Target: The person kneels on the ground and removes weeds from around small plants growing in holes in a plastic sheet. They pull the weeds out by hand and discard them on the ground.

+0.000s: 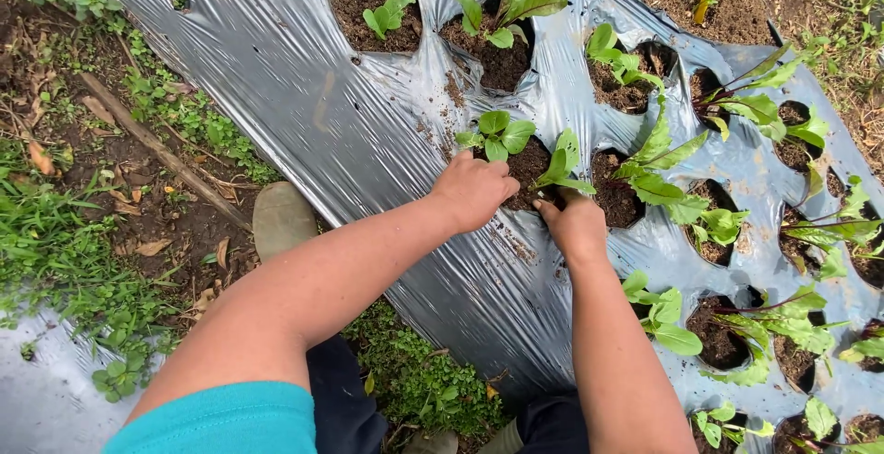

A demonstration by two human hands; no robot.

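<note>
where the shiny grey plastic mulch sheet (368, 132) is cut open, both hands press at one soil hole: the left hand (474, 189) curled shut beside a small green seedling (497, 134), the right hand (573, 224) pinching another leafy seedling (564, 167) upright at its base.

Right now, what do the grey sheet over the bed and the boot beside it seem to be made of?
The sheet looks like thin plastic film, silver-grey and glossy: it wrinkles, reflects the light, and has holes cut for seedlings. The boot looks like rubber, dull olive and smooth, though only its toe shows, so this is uncertain. Both hands, left and right, press into one soil hole.
</note>
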